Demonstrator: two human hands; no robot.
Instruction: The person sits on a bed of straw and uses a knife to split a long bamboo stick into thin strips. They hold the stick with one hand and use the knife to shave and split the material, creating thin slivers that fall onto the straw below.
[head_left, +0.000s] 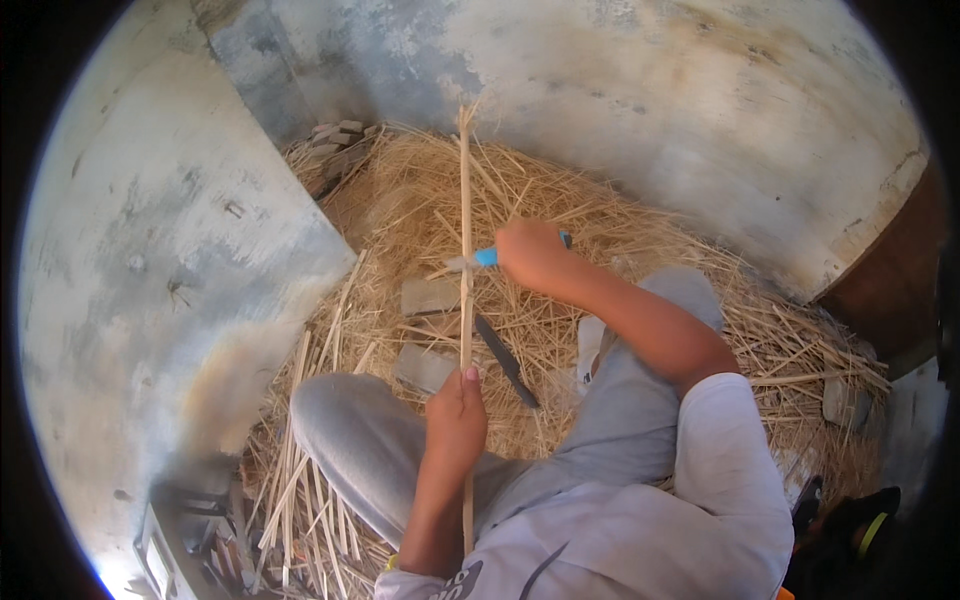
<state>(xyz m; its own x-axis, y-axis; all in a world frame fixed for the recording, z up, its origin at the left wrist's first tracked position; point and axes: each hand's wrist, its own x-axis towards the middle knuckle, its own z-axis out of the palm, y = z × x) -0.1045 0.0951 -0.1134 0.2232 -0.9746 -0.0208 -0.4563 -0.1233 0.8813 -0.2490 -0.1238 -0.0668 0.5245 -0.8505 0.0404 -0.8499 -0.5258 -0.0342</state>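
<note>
Upright in front of me stands a long, pale strip of split wood or bamboo (465, 190), frayed at its far tip. My left hand (457, 418) is closed round its lower part, and the strip's near end runs down toward my lap. My right hand (530, 255) grips a blue-handled knife (486, 257). The knife's short blade lies across the strip, touching or very close to it, well above my left hand. On the shavings between my legs rests a dark, long flat blade (505, 362), untouched by either hand.
Pale shavings and thin strips (600, 240) cover the floor around my bent legs. Two greyish blocks (430, 296) lie beyond my left knee. Worn plaster walls (640, 90) close in ahead and at the left. Rubble (338, 138) sits in the far corner; a grey frame (160, 550) stands lower left.
</note>
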